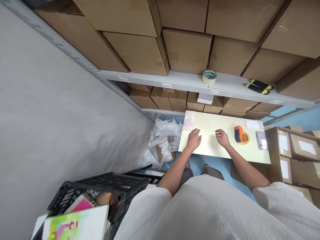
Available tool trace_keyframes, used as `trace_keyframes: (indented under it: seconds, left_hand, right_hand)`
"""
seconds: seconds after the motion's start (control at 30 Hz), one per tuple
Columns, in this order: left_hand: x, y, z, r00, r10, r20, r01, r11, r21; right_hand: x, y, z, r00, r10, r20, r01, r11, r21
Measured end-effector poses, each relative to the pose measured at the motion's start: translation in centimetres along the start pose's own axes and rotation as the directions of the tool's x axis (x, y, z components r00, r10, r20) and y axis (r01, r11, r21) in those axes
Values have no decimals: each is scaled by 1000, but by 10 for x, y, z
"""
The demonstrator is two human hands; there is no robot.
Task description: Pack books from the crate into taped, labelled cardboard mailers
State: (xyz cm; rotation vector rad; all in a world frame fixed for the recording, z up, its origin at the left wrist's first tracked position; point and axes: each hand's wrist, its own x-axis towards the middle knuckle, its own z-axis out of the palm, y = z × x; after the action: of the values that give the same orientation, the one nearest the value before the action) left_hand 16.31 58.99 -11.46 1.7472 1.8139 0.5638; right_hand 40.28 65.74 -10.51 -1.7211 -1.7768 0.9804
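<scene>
Several books point(75, 223) fill a black crate point(132, 188) on the near side of the table point(207, 121), off past its left end. Both hands are apart from each other above the near half of the table: the left hand point(194, 139) lies toward its left end, fingers loosely spread, and the right hand point(222, 138) is near its middle, fingers gently bent; whether either touches the surface I cannot tell. On the table, just right of the right hand, sits an orange-and-blue tape dispenser point(238, 133), with a purple item point(260, 138), partly blurred, nearer the right end. Crumpled plastic wrap point(165, 126) heaps beyond the table's left end, and labelled cartons point(303, 146) stand past its right. A pink-and-white packet point(189, 120) occupies the table's far left corner, a white slip point(253, 124) its far right. Beyond the table, a shelf point(180, 78) carries a tape roll point(207, 80), black-and-yellow tools point(257, 89) and stacked cardboard boxes point(188, 50).
</scene>
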Motion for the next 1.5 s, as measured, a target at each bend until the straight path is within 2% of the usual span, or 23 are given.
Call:
trace_keyframes:
  seconds: [0.17, 0.33, 0.43, 0.53, 0.77, 0.9, 1.03, 1.17, 1.3, 1.5]
  left_hand:
    - [-37, 37, 9, 983, -125, -132, 124, 992, -12]
    - [-89, 70, 16, 936, -245, -254, 242, 969, -40]
    - [-126, 80, 15, 897, -310, -315, 310, 949, -53]
    - [-166, 83, 11, 839, -381, -388, 383, 921, -77]
    - [-272, 83, 6, 668, -535, -516, 536, 828, -165]
    - [-343, 84, 10, 553, -606, -573, 605, 764, -224]
    - [-419, 85, 18, 427, -659, -619, 660, 696, -285]
    - [-495, 87, 29, 312, -680, -664, 685, 645, -339]
    - [-576, 90, 44, 250, -693, -676, 694, 615, -375]
    - [-705, 94, 63, 191, -701, -687, 708, 583, -398]
  right_hand:
    - [2, 4, -29, 982, -140, 125, 142, 990, -6]
    - [-10, -8, -30, 924, -268, 273, 267, 963, 44]
    - [-26, -22, -19, 877, -326, 354, 319, 944, 80]
    - [-46, -38, -3, 814, -389, 432, 378, 919, 116]
    - [-107, -77, 52, 610, -518, 600, 516, 834, 196]
    - [-159, -99, 89, 466, -590, 660, 571, 770, 285]
    - [-225, -120, 123, 308, -627, 716, 603, 711, 363]
    - [-301, -133, 146, 193, -657, 729, 621, 657, 428]
    - [-385, -136, 160, 117, -682, 722, 624, 616, 480]
    - [-518, -130, 176, 9, -667, 745, 633, 580, 513]
